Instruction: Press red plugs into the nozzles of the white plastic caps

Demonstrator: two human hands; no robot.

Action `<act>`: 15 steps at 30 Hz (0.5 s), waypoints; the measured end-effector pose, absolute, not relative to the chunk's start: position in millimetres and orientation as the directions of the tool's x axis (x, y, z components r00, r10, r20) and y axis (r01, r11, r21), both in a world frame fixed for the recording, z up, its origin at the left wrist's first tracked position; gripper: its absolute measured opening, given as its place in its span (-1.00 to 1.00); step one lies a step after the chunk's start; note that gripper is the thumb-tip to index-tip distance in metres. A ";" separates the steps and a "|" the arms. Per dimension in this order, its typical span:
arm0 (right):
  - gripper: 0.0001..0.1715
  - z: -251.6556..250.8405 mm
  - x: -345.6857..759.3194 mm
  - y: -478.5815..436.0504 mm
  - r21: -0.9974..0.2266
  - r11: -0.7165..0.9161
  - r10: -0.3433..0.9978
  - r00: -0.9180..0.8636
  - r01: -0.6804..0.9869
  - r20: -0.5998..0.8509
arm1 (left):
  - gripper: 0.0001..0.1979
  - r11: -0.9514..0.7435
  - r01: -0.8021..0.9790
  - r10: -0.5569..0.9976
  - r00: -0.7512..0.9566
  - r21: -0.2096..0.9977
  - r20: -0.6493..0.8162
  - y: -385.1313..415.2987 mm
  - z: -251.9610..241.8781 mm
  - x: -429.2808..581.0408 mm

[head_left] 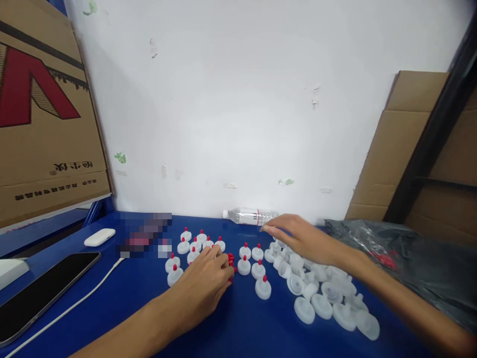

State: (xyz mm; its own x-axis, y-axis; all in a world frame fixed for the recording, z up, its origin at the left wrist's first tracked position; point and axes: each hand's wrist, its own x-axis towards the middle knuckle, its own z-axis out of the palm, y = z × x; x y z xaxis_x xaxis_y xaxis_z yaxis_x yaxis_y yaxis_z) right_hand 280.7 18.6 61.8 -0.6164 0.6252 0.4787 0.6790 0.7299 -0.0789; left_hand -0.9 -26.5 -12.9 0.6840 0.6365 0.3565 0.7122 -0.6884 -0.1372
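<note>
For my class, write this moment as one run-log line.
left hand: at red pieces, grip unclear | right hand: by untipped white caps | upright: red-tipped white caps | behind: clear bottle, lying

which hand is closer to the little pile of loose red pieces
Left. The left hand is right at the red pieces, partly hiding them; the right hand is farther off, over the heap of white pieces.

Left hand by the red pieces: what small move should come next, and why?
Probably the left hand should pick up one red piece: several lie beside it, the standing white caps wear red tips, and the loose pile of white caps by the right hand shows none.
</note>
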 end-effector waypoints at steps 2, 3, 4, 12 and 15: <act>-0.54 66.0 309.2 16.0 -0.075 0.661 0.701 -0.579 0.746 0.417 | -0.87 -0.692 0.709 0.629 0.685 -0.138 0.367 -25.5 -14.5 -0.8; -0.53 66.4 324.3 13.3 -0.074 0.611 0.743 -0.538 0.788 0.399 | -0.87 -0.694 0.708 0.628 0.685 -0.133 0.369 -26.1 -14.3 -0.5; -0.52 65.6 339.3 9.9 -0.088 0.555 0.784 -0.485 0.827 0.388 | -0.86 -0.695 0.708 0.630 0.683 -0.125 0.368 -27.3 -13.4 0.0; -0.60 29.5 401.9 -0.5 -0.212 0.394 0.904 -0.335 0.894 0.268 | -0.82 -0.723 0.691 0.628 0.647 0.017 0.432 -41.5 1.5 9.1; -0.64 19.8 399.7 6.4 -0.245 0.386 0.911 -0.327 0.889 0.250 | -0.83 -0.738 0.670 0.616 0.620 0.080 0.486 -41.7 1.3 10.0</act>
